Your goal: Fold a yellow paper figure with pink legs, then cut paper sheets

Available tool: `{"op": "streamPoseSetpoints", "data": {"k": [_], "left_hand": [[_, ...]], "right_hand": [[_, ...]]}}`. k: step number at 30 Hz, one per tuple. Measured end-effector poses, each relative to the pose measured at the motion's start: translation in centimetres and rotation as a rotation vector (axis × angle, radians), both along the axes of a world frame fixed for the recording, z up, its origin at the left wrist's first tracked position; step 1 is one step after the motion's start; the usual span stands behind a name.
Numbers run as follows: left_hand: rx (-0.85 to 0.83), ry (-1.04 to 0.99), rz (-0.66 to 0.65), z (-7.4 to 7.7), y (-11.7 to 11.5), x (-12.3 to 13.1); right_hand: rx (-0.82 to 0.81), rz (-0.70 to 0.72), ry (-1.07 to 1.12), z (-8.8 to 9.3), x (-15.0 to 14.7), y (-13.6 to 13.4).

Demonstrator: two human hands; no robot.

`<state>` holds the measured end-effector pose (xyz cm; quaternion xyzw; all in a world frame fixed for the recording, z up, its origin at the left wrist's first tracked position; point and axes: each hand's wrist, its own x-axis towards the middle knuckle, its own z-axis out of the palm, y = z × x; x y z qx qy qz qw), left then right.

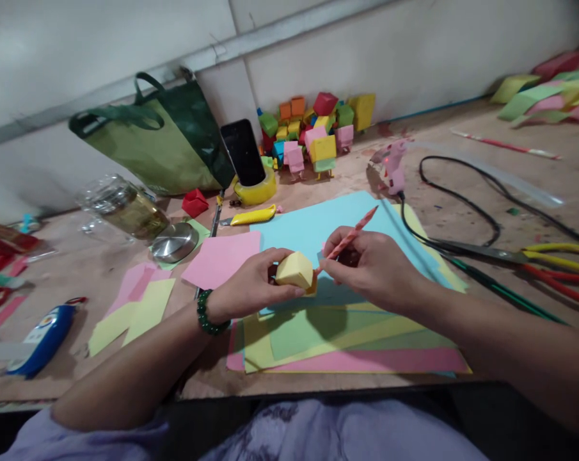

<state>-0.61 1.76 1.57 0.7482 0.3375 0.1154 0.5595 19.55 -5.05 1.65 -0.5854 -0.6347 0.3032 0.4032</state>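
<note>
Head view: left grip (pixel 251 282) clamped on a yellow paper block (pixel 295 269), thumb on the near side, fingers on the far side; block held up over stacked coloured sheets (pixel 327 333). Right grip (pixel 373 262) just beside it, fingers closed round a pink pencil (pixel 354 234), its pointed end slanting up and away from the block, lower end towards the block; cannot tell whether it touches. Green bead bracelet (pixel 212 314) on the wrist behind left grip. Beyond both grips, a blue sheet (pixel 313 221) tops the stack; pink sheet (pixel 222 259) just left of left grip, past it a metal lid (pixel 174 242) and a tilted-looking glass jar (pixel 130 214). Ahead of left grip: yellow cutter (pixel 253 216), then a dark phone (pixel 244 152) propped at a yellow tape roll (pixel 255 190). Farther ahead, between the grips' lines, a cluster of coloured paper figures (pixel 322 150) by the wall. Beyond right grip, pink glue gun (pixel 395 168), black cord running from it; scissors (pixel 491 250) to the right of right grip, lying on the table (pixel 337 187).
</note>
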Motion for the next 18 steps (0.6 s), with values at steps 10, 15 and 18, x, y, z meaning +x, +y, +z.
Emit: {"op": "streamPoseSetpoints", "data": {"k": [10, 15, 18], "left_hand": [[-0.118, -0.101, 0.019, 1.6, 0.8, -1.3], [-0.205, -0.203, 0.067, 1.5, 1.3, -1.7], [-0.214, -0.219, 0.061, 1.3, 1.2, -1.6]], "right_hand": [[0.112, -0.059, 0.118, 1.5, 0.9, -0.4], [0.111, -0.039, 0.239, 1.5, 1.2, -0.3], [0.134, 0.030, 0.026, 1.1, 0.7, -0.3]]}}
